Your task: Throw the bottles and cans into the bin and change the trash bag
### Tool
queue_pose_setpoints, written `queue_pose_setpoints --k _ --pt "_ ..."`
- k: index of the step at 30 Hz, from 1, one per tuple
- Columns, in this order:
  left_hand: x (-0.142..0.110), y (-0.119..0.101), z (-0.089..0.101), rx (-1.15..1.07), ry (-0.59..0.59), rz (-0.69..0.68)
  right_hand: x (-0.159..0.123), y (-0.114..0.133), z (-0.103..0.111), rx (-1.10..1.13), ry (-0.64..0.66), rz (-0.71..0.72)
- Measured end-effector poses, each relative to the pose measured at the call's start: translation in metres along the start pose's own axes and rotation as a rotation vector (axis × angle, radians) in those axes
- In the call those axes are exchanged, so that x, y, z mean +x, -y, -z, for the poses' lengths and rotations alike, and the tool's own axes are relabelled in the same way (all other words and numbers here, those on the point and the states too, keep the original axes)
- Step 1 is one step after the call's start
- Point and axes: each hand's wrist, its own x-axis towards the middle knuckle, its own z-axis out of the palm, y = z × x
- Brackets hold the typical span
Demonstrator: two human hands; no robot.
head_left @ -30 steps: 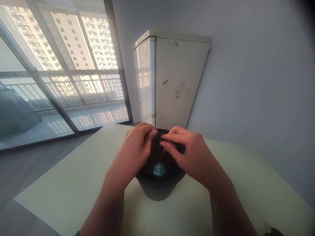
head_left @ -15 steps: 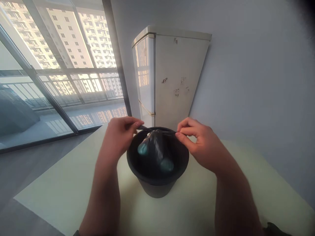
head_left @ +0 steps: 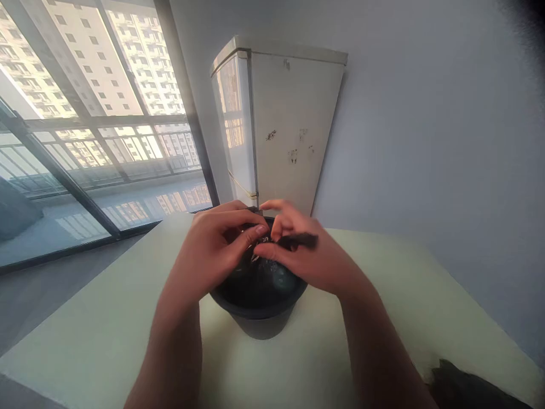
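Observation:
A dark round bin (head_left: 259, 312) stands upright on the pale table, with a black plastic bag (head_left: 255, 284) gathered inside it. Rounded bluish shapes show through the thin plastic. Over the bin's mouth, my left hand (head_left: 221, 241) pinches the gathered top of the bag. Close against it, my right hand (head_left: 302, 244) grips the bag as well, and a dark end of plastic sticks out across its palm. The fingertips of both hands nearly meet, and they hide the twisted part of the bag between them.
A worn white fridge (head_left: 293, 125) stands behind the table (head_left: 361, 341) against a grey wall. Sliding glass doors (head_left: 93, 142) are at the left, with a balcony beyond. Something dark (head_left: 464, 386) lies at the table's lower right.
My hands have come together from either side of the bin, and the bag's ends, which were pulled apart, are now bunched between them. The view has shifted slightly right.

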Motion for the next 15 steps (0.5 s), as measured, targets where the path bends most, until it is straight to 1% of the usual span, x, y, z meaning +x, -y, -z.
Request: queue_pose_setpoints --k 2,3,4,5,8,9,10,11,12,13,15 --pt "-0.002 -0.006 0.000 -0.037 0.000 0.000 0.001 -0.002 -0.002 -0.052 0.110 -0.010" --pt "-0.003 -0.009 0.000 -0.061 -0.001 0.005 0.002 -0.002 -0.003 -0.073 0.121 -0.015" --pt "-0.004 -0.012 0.000 -0.087 -0.022 0.012 0.003 -0.003 -0.004 -0.082 0.088 -0.019" --pt "-0.005 -0.013 0.000 -0.110 -0.063 0.022 0.004 -0.003 -0.005 -0.075 0.025 -0.021" --pt "-0.004 -0.009 0.000 -0.145 -0.291 0.054 0.003 -0.002 -0.003 0.024 -0.193 -0.004" --pt "-0.002 -0.004 0.000 -0.131 -0.359 0.067 0.002 -0.001 -0.002 0.060 -0.243 0.018" --pt "0.000 0.002 0.000 -0.104 -0.400 0.090 0.000 0.000 0.000 0.094 -0.283 0.050" --pt "0.002 0.009 0.001 -0.068 -0.410 0.125 -0.002 0.001 0.000 0.128 -0.319 0.089" --pt "0.003 0.016 0.002 -0.030 -0.387 0.170 -0.004 0.003 0.000 0.164 -0.362 0.132" --pt "0.005 0.022 0.003 0.007 -0.337 0.221 -0.006 0.004 0.000 0.206 -0.419 0.173" --pt "0.006 0.032 0.004 0.056 -0.200 0.316 -0.008 0.008 -0.004 0.335 -0.572 0.265"
